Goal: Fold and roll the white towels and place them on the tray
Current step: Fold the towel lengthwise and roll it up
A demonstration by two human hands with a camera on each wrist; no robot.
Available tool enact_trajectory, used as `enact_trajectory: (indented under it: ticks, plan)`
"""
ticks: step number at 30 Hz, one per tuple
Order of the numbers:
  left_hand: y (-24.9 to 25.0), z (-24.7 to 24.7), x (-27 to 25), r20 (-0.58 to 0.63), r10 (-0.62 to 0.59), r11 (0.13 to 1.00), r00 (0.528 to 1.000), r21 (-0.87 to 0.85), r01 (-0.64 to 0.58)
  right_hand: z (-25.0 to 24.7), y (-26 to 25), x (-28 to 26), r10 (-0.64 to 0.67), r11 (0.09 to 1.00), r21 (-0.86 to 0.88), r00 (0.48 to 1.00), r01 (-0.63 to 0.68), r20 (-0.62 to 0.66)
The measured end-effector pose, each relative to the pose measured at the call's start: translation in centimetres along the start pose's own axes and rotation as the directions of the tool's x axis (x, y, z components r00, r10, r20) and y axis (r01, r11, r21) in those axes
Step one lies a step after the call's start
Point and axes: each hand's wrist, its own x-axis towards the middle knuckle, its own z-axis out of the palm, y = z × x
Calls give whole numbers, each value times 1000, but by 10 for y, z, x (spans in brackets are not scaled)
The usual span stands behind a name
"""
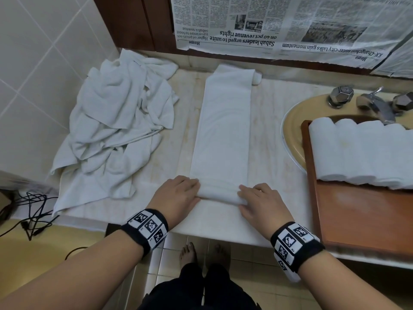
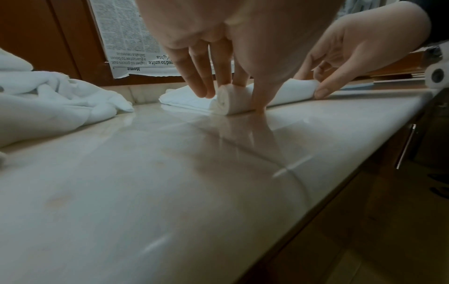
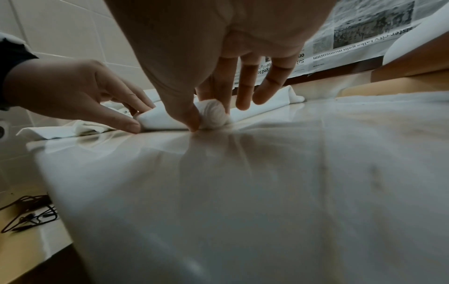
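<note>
Towel (image 1: 223, 130): folded strip, near end rolled, by the counter's (image 1: 268, 153) front edge.
Left hand (image 1: 176, 194): fingers and thumb clamped on the roll's left end.
Right hand (image 1: 260, 203): fingers and thumb clamped on its right end.

Newspaper (image 1: 279, 25) headline reads "Sabah leaders urged to unite".

A black fabric band (image 1: 146, 228) set with white blocks printed with black square-pattern markers is worn on the left wrist, a matching band (image 1: 296, 246) on the right; forearms are left unsleeved, dark trousers (image 1: 199, 289) are worn, and feet (image 1: 188, 252) are bare.
</note>
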Motion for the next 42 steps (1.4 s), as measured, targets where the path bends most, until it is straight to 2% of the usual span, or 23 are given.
enact_trajectory:
  ticks: [4,11,15,19,23,26,31,35,39,40,42]
  plan:
    - [-2,3,0,-12,-47,999,999,-16,47,4,2,-3,-5,999,37,999,7,-47]
    - [-7,13,-5,-58,-64,998,996,-22,63,2,4,1,-43,999,-3,995,43,-85]
    - [-10,13,-4,-39,-96,995,995,-10,96,-3,7,12,-31,999,9,999,31,-18]
    - [-10,5,-1,33,-205,978,978,-24,206,-9,13,23,7,994,112,994,-19,106]
    - [-12,0,4,142,-260,956,955,-97,275,-21,17,36,33,978,189,964,-85,262]
    - [-13,-4,8,229,-279,930,932,-176,322,-32,17,44,97,952,240,932,-189,350]
    - [-14,-13,15,290,-345,865,893,-271,422,-41,21,56,199,865,355,891,-356,408]
    - [-12,-18,23,338,-432,779,836,-328,535,-43,20,67,222,834,362,854,-416,470]
    - [-4,-30,32,319,-550,678,772,-369,635,-44,20,71,235,825,365,850,-431,472]
    - [-1,-32,33,310,-558,673,770,-375,638,-43,21,70,233,831,364,857,-421,460]
    - [4,-32,34,284,-534,724,796,-332,605,-41,21,68,222,852,351,876,-388,429]
